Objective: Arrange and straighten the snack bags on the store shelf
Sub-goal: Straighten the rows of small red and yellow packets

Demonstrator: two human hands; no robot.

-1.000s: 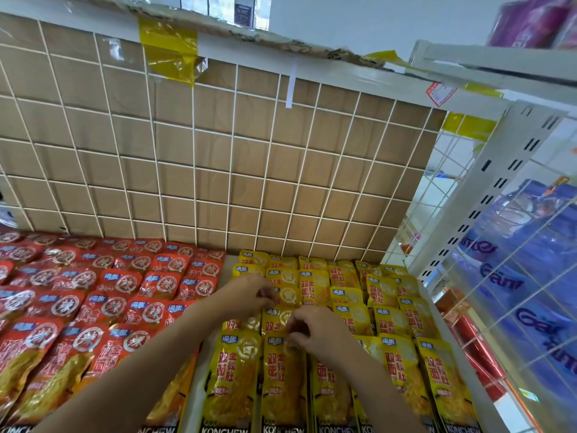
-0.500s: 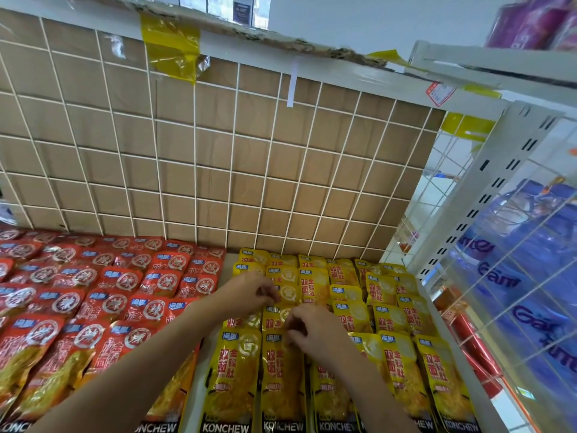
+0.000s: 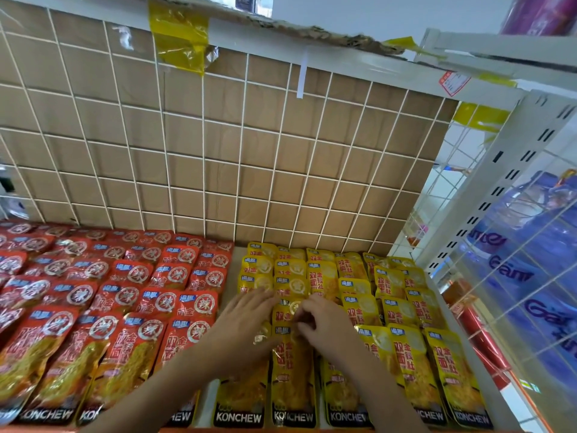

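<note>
Yellow snack bags [image 3: 352, 295] lie in overlapping rows on the right half of the shelf, red snack bags [image 3: 103, 285] on the left half. Both my hands are over the second yellow column from the left. My left hand [image 3: 242, 320] lies on the yellow bags at the left edge of that block, fingers stretched toward the middle. My right hand [image 3: 321, 323] has curled fingers that pinch the top edge of a yellow bag [image 3: 292, 367] in the front row. Parts of the bags under my palms are hidden.
A white wire grid over brown cardboard [image 3: 218, 145] forms the back wall. A white slotted upright [image 3: 512, 170] and a wire side panel [image 3: 518, 276] with blue packages behind it close the right side. A bare strip of shelf [image 3: 232, 267] separates red and yellow bags.
Both hands have stayed on the same yellow column; the left hand's fingers have flattened and slid a little toward the front, and the right hand has shifted slightly on the bag top.
</note>
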